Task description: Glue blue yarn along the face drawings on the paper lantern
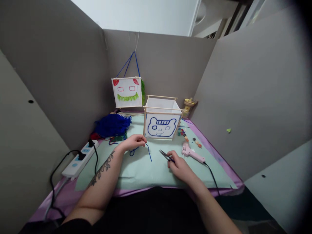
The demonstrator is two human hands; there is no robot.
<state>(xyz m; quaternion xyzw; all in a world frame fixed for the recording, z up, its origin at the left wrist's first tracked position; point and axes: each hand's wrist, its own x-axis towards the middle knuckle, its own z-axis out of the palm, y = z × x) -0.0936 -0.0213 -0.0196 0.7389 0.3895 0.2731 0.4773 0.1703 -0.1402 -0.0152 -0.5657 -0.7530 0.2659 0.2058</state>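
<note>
Grey partitions enclosed the surface (136,175) where the left hand (133,142) pinched blue yarn (148,152) and the right hand (179,165) gripped snips (165,156), whose open blades could nick a finger

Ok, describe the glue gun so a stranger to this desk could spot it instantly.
Start at the pale green mat on the desk, then go to the paper lantern with a blue bear face standing at its back. Just right of the right hand, which holds small snips, lies the glue gun: the only pink tool there, trailing a black cord.
</note>
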